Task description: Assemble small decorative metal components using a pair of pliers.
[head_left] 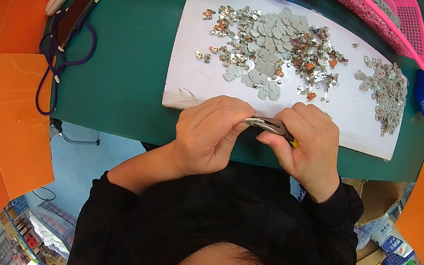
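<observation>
Left hand (209,134): grip pinched on small pale piece (253,121). Right hand (308,143): grip wrapped round yellow-handled pliers (276,126).

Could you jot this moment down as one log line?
left hand: pinching small pale piece | right hand: gripping pliers, tips at that piece | white board: grey flat pieces, small metal parts

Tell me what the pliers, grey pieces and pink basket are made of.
Pliers: likely steel, given the grey metallic sheen; the yellow handle may be plastic or rubber.
Grey pieces: matte, evenly coloured, perhaps plastic; the look leaves it open.
Pink basket: probably moulded plastic, smooth, with regular perforations and solid colour.
</observation>
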Tool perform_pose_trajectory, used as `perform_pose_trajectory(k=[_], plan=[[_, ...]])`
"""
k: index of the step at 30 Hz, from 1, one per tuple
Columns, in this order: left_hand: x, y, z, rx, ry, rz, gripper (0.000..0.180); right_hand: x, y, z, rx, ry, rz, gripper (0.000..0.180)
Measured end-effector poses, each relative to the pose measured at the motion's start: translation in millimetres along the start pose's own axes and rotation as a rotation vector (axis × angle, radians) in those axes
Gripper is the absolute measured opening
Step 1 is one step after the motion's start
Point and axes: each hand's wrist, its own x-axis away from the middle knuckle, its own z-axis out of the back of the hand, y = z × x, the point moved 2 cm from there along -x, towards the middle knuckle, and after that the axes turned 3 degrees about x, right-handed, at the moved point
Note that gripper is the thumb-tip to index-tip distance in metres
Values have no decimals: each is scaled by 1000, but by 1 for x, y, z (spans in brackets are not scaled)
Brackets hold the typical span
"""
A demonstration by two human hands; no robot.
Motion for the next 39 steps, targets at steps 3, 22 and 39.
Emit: perform_pose_trajectory(k=[3,22,39], plan=[[3,-1,-1,67,2,40,20,-1,-5,-2,-28,-10,-17,42],[-17,3,12,24,-35,-173,11,-26,3,38,-907,-835,-362,52],[-4,1,5,-34,-12,69,12,-10,-10,28,-211,-494,-151,41]])
